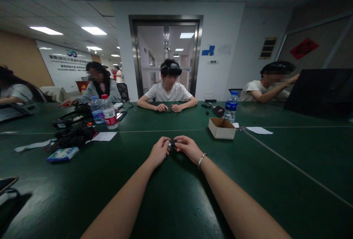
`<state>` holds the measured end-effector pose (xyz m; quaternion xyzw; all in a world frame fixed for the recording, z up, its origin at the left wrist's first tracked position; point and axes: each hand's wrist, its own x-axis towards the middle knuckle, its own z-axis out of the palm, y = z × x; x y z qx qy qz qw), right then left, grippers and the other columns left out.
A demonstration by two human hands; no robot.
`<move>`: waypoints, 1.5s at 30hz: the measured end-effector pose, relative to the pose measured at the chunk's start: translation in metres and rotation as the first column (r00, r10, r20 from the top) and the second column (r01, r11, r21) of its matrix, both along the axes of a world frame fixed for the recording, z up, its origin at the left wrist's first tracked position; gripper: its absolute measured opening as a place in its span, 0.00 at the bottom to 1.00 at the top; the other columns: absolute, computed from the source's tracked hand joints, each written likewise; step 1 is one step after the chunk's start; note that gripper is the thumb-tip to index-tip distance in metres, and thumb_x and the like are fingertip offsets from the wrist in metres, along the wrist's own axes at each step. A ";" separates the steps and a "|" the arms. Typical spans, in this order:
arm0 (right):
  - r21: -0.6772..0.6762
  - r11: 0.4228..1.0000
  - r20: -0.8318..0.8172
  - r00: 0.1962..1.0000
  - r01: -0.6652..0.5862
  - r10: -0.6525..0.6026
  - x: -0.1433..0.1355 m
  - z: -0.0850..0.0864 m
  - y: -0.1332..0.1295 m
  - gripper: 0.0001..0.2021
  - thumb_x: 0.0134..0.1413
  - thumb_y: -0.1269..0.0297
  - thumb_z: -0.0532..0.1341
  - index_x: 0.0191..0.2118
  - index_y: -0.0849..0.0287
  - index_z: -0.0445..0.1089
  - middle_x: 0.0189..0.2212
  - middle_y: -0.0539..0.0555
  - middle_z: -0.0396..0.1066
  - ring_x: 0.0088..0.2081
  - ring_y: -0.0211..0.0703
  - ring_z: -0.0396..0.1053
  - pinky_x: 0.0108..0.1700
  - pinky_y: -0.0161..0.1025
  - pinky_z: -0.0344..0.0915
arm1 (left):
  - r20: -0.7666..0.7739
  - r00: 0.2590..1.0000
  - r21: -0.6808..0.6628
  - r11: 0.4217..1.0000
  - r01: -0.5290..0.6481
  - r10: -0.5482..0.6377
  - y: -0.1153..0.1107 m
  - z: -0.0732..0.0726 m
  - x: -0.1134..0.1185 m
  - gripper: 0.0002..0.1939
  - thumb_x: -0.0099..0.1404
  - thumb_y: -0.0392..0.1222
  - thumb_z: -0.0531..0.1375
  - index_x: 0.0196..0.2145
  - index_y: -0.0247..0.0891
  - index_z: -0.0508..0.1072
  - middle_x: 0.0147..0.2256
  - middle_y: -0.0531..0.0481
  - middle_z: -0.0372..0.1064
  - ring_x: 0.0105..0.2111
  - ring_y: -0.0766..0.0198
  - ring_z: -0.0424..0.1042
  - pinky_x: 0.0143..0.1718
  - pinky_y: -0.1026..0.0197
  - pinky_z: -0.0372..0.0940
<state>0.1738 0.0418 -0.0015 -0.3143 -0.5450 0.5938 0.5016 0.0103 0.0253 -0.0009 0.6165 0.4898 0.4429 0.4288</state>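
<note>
Both of my hands meet low over the green table [176,180], in the middle of the view. Between them is a small dark object with a silvery end [172,144], too small to name. The fingertips of my left hand [160,151] pinch its silvery left end. On the other side, my right hand [189,148], with a bracelet [202,160] at the wrist, grips the dark right end between thumb and fingers. Fingers hide much of the object.
An open cardboard box [222,132] stands ahead to the right, before a water bottle [231,106]. Two bottles, dark gear [73,136], paper [104,136] and a blue packet [63,154] lie to the left. A person [168,92] sits opposite; others sit at both sides.
</note>
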 end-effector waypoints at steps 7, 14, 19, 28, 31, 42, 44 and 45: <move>0.001 1.000 0.005 1.000 -0.009 0.009 -0.001 -0.001 0.000 0.17 0.36 0.65 0.70 0.37 0.62 0.70 0.28 0.51 0.67 0.27 0.34 0.67 0.29 0.31 0.65 | -0.021 1.000 0.027 1.000 0.016 -0.015 0.002 -0.004 -0.001 0.17 0.64 0.50 0.48 0.42 0.37 0.65 0.26 0.53 0.62 0.20 0.71 0.61 0.18 0.70 0.54; 0.001 1.000 0.004 1.000 -0.020 0.020 -0.001 0.000 0.000 0.17 0.37 0.64 0.70 0.36 0.62 0.70 0.28 0.51 0.67 0.27 0.34 0.66 0.29 0.31 0.64 | -0.030 1.000 0.058 0.998 0.003 -0.001 0.003 -0.005 -0.002 0.16 0.62 0.48 0.52 0.43 0.37 0.65 0.30 0.51 0.64 0.22 0.71 0.62 0.21 0.69 0.55; 0.006 1.000 0.004 1.000 -0.020 0.020 0.000 0.000 0.001 0.18 0.36 0.64 0.70 0.36 0.62 0.70 0.28 0.51 0.67 0.27 0.34 0.67 0.29 0.31 0.65 | -0.039 0.999 0.059 0.998 0.021 -0.018 0.002 -0.004 -0.002 0.14 0.63 0.45 0.50 0.44 0.38 0.65 0.27 0.52 0.64 0.21 0.71 0.61 0.21 0.70 0.54; -0.008 1.000 0.004 1.000 -0.017 0.017 0.000 0.000 0.001 0.17 0.37 0.65 0.70 0.36 0.62 0.70 0.28 0.51 0.68 0.27 0.34 0.67 0.28 0.31 0.65 | -0.050 0.999 0.081 0.996 0.022 -0.018 0.002 -0.007 -0.003 0.14 0.64 0.46 0.49 0.44 0.39 0.66 0.25 0.53 0.62 0.21 0.71 0.61 0.20 0.70 0.54; -0.019 1.000 0.001 1.000 0.000 0.000 0.000 -0.001 0.002 0.17 0.36 0.65 0.70 0.36 0.62 0.70 0.28 0.51 0.67 0.26 0.34 0.67 0.28 0.31 0.65 | -0.042 0.999 0.107 0.994 -0.006 0.010 0.002 -0.007 -0.002 0.14 0.61 0.44 0.54 0.44 0.39 0.66 0.30 0.50 0.63 0.24 0.70 0.63 0.20 0.71 0.54; -0.012 1.000 0.000 1.000 -0.011 0.011 0.000 -0.001 0.001 0.18 0.36 0.63 0.70 0.36 0.63 0.70 0.27 0.50 0.67 0.27 0.34 0.67 0.28 0.30 0.65 | 0.010 1.000 0.055 0.998 -0.001 0.000 -0.001 -0.001 0.000 0.17 0.59 0.43 0.56 0.46 0.38 0.63 0.34 0.49 0.62 0.25 0.70 0.65 0.19 0.71 0.60; -0.008 0.999 0.012 0.999 -0.035 0.035 0.000 0.000 0.000 0.18 0.36 0.63 0.70 0.37 0.63 0.70 0.28 0.51 0.68 0.27 0.34 0.67 0.28 0.31 0.65 | 0.010 1.000 0.028 0.999 0.025 -0.025 0.000 -0.002 0.000 0.15 0.63 0.47 0.51 0.45 0.37 0.63 0.28 0.51 0.62 0.21 0.72 0.63 0.17 0.72 0.58; -0.005 0.999 0.016 0.999 -0.042 0.042 0.000 0.001 0.000 0.18 0.36 0.63 0.70 0.37 0.63 0.70 0.28 0.51 0.68 0.27 0.34 0.67 0.28 0.31 0.65 | 0.001 0.999 0.024 0.999 0.034 -0.034 0.000 -0.002 0.000 0.15 0.64 0.47 0.49 0.45 0.37 0.63 0.26 0.53 0.61 0.20 0.72 0.62 0.16 0.72 0.56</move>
